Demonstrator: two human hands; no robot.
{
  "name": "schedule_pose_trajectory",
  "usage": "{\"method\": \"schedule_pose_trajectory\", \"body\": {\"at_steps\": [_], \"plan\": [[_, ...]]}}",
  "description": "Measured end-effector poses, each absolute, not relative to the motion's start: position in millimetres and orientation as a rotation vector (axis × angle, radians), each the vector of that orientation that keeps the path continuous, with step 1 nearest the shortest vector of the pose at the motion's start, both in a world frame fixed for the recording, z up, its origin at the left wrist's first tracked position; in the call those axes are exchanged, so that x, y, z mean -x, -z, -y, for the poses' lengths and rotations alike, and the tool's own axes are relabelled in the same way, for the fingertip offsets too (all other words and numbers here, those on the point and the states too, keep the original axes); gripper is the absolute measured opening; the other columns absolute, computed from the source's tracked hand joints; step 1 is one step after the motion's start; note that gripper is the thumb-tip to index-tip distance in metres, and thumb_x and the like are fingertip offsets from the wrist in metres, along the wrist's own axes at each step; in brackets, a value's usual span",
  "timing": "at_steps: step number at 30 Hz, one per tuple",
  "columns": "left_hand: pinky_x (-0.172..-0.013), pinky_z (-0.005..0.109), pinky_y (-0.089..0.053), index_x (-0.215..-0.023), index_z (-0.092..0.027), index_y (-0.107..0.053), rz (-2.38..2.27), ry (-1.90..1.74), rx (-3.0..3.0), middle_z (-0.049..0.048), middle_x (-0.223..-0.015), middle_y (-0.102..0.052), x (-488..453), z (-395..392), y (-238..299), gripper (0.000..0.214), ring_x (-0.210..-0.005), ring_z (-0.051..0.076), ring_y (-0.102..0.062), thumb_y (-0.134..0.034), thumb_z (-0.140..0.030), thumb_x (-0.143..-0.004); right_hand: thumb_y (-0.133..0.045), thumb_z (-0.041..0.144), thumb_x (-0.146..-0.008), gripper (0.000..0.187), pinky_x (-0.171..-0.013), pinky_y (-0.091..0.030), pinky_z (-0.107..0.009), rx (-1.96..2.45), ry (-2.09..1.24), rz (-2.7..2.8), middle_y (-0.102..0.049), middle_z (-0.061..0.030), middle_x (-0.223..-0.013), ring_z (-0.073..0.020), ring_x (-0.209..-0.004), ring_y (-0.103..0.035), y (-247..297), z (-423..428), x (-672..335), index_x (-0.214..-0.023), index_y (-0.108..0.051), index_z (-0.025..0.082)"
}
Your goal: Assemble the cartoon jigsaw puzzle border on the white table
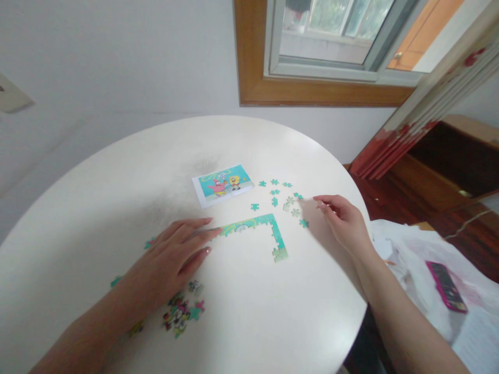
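Observation:
My left hand (171, 252) lies with its fingers stretched out, fingertips at the left end of a joined strip of jigsaw puzzle (276, 228). This strip forms a corner: a top edge and a short right side, mostly teal. Right of the loose pieces, my right hand (345, 221) is raised a little with thumb and forefinger pinched; whatever is between them is too small to make out. Loose teal and pale puzzle pieces (275, 202) are scattered between the strip and that hand. Below my left hand sits a heap of mixed-colour puzzle pieces (179, 314), partly covered by the hand.
A printed cartoon picture (224, 184) lies behind the strip on the round white table (241, 322). More pieces peek out beside my left forearm. Right of the table, a pink-edged phone (446, 286) rests on white plastic. A wall and window (331, 41) stand behind.

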State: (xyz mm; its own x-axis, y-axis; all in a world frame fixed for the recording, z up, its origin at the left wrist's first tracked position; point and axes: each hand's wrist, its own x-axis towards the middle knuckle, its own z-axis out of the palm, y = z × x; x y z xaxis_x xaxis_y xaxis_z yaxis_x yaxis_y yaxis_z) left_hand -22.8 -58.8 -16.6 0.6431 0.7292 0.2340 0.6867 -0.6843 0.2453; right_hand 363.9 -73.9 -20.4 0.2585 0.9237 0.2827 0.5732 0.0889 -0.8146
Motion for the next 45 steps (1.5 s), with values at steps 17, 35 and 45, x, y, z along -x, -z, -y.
{"method": "schedule_pose_trajectory", "body": {"at_steps": [17,35,45], "plan": [[-0.11,0.049,-0.042,-0.139,-0.03,-0.053,-1.161,-0.492,-2.727,0.0067,-0.142,-0.054,24,58,18,0.041,-0.131,0.029,-0.047,-0.046,-0.037,-0.099,-0.055,0.028,-0.088,0.028,-0.067,-0.045,-0.031,1.649,-0.525,1.587,-0.067,-0.0051,-0.092,-0.016,-0.072,-0.056,16,70,-361,-0.107,-0.073,0.021],[-0.109,0.049,-0.043,-0.139,-0.031,-0.053,-1.154,-0.541,-2.74,0.0063,-0.142,-0.055,24,57,18,0.042,-0.13,0.029,-0.049,-0.049,-0.038,-0.098,-0.067,0.023,-0.084,0.025,-0.076,-0.046,-0.03,1.671,-0.384,2.123,-0.063,-0.0079,-0.091,-0.0173,-0.075,-0.058,8,7,-360,-0.106,-0.079,0.024],[-0.11,0.048,-0.043,-0.14,-0.033,-0.051,-1.14,-0.553,-2.729,0.0055,-0.142,-0.054,24,59,15,0.042,-0.131,0.029,-0.048,-0.049,-0.033,-0.098,-0.07,0.026,-0.083,0.017,-0.077,-0.047,-0.031,1.629,-0.541,2.138,-0.063,-0.0074,-0.096,-0.0168,-0.078,-0.06,-10,31,-365,-0.098,-0.079,0.022]]}}
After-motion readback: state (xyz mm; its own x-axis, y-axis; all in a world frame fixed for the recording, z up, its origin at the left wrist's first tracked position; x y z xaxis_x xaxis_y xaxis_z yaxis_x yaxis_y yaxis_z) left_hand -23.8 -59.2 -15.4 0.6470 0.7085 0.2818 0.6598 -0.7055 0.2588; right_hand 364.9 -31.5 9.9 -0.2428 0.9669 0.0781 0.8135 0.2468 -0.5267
